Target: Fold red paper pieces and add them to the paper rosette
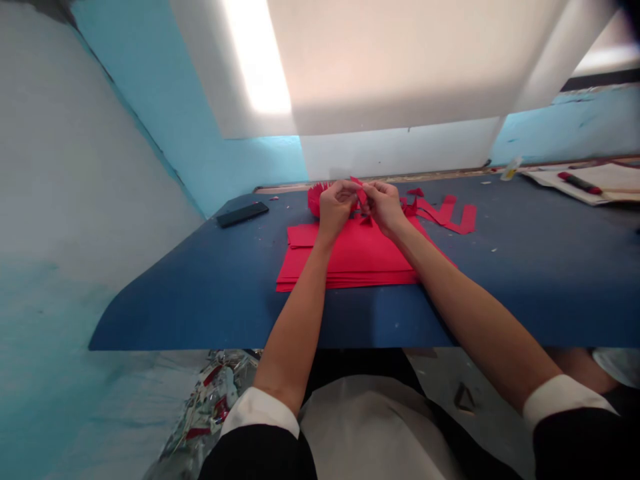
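Note:
My left hand [336, 205] and my right hand [384, 204] meet above a stack of red paper sheets [350, 257] on the blue table [525, 280]. Both pinch a small folded red paper piece [359, 189] between their fingertips. Behind my left hand stands a round red assembly of folded paper pieces [314, 198], partly hidden by the hand. Red paper strips and scraps [447, 215] lie to the right of my right hand.
A black phone [243, 214] lies at the table's back left. At the far right are white papers [590, 180] with a red-and-black pen [580, 182] and a small glue bottle [511, 169]. Crumpled wrappers [213, 400] lie on the floor below the table.

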{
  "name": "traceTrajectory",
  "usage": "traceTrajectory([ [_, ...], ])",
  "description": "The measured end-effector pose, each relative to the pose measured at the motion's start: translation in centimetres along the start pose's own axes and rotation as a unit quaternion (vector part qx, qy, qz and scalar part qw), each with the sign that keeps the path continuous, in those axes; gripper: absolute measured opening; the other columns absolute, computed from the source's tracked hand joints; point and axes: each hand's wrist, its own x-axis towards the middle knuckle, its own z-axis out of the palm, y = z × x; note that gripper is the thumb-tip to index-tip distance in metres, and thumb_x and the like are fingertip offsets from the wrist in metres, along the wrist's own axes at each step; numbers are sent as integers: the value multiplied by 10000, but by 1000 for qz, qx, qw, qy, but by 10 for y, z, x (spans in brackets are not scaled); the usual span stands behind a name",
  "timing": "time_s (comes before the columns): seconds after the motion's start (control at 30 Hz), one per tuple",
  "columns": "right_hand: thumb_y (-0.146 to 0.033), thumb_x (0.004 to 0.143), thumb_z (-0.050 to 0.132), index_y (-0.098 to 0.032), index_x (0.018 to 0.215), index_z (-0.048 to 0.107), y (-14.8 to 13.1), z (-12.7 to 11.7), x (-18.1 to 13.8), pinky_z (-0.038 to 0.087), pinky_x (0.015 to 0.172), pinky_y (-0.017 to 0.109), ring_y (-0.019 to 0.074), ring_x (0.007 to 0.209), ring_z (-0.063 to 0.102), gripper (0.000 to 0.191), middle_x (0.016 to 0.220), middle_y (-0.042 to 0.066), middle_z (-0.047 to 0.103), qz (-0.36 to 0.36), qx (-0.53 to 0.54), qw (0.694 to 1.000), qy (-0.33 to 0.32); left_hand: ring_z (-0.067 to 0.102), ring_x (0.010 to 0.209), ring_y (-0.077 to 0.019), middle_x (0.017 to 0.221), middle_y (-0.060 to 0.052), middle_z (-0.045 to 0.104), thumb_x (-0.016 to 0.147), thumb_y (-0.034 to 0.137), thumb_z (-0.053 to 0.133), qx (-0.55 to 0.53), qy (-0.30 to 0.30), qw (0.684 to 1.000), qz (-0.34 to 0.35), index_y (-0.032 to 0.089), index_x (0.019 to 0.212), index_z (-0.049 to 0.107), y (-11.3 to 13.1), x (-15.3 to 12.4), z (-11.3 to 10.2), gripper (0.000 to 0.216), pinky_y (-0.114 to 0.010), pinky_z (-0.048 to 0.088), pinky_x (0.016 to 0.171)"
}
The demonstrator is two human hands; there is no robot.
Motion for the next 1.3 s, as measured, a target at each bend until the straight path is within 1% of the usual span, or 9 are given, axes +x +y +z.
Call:
traceTrajectory([
  [0.13, -463, 829, 836, -236, 661, 527, 0, 1, -1, 321, 414, 229, 78, 402, 410, 418, 483, -84, 458, 32, 28, 999, -6, 699, 737, -147, 737, -1, 752, 867, 262, 856, 17, -3, 1000, 11, 234, 808, 721, -3, 0, 1, 151, -316, 582, 715],
  [0.27, -478, 886, 756, -245, 706, 501, 1, 0, 1, 343, 433, 238, 96, 441, 438, 389, 537, -67, 478, 37, 46, 998, 2, 740, 808, -160, 820, -7, 785, 838, 239, 869, 11, 10, 1000, 3, 210, 831, 722, -8, 2, -1, 150, -319, 600, 795],
  [0.43, -447, 882, 764, -280, 930, 597, 1, 1, -1, 439, 522, 264, 136, 549, 541, 241, 643, -59, 547, -57, -22, 998, 18, 746, 845, -160, 874, -21, 791, 817, 254, 898, 0, 46, 999, -15, 212, 865, 730, -11, 5, -3, 180, -301, 584, 846],
  [0.53, -309, 846, 777, -269, 927, 639, 0, 2, -4, 511, 625, 279, 143, 653, 601, 165, 716, -33, 610, -122, -91, 988, 5, 740, 860, -168, 889, -33, 787, 792, 330, 937, -22, 62, 997, -35, 224, 847, 719, -8, 5, -3, 248, -312, 583, 848],
  [0.67, -243, 848, 734, -250, 881, 652, 1, 2, -3, 549, 690, 288, 146, 721, 635, 89, 764, -9, 659, -145, -129, 981, 26, 745, 864, -179, 876, -39, 774, 768, 375, 964, -39, 43, 997, -57, 226, 832, 711, -2, 4, 0, 300, -317, 585, 826],
  [0.9, -294, 818, 818, -249, 857, 659, 0, 4, -2, 606, 783, 322, 165, 798, 692, 170, 817, 13, 724, -143, -102, 984, 31, 737, 834, -157, 864, -27, 776, 739, 537, 958, -35, 58, 997, -39, 230, 853, 726, 2, 2, 0, 402, -283, 601, 804],
  [1.03, -298, 810, 833, -238, 821, 675, 0, 4, -2, 602, 805, 334, 167, 804, 690, 169, 805, 11, 725, -152, -88, 984, 39, 738, 865, -153, 889, -27, 777, 760, 463, 958, -24, 49, 998, -33, 225, 847, 731, 2, 3, 0, 340, -274, 586, 827],
  [1.13, -321, 809, 836, -230, 799, 683, 0, 4, -2, 582, 771, 326, 168, 791, 674, 178, 776, 5, 703, -155, -97, 982, 38, 729, 853, -147, 861, -20, 771, 796, 403, 937, -16, 70, 997, -29, 219, 812, 723, 1, 4, -1, 283, -274, 574, 844],
  [1.3, -407, 790, 857, -236, 767, 670, -1, 3, -2, 548, 704, 307, 159, 734, 641, 254, 719, -10, 670, -143, -115, 982, 49, 720, 796, -142, 780, -7, 755, 862, 426, 877, -1, 77, 996, -47, 217, 788, 726, -1, 5, -2, 268, -278, 563, 806],
])
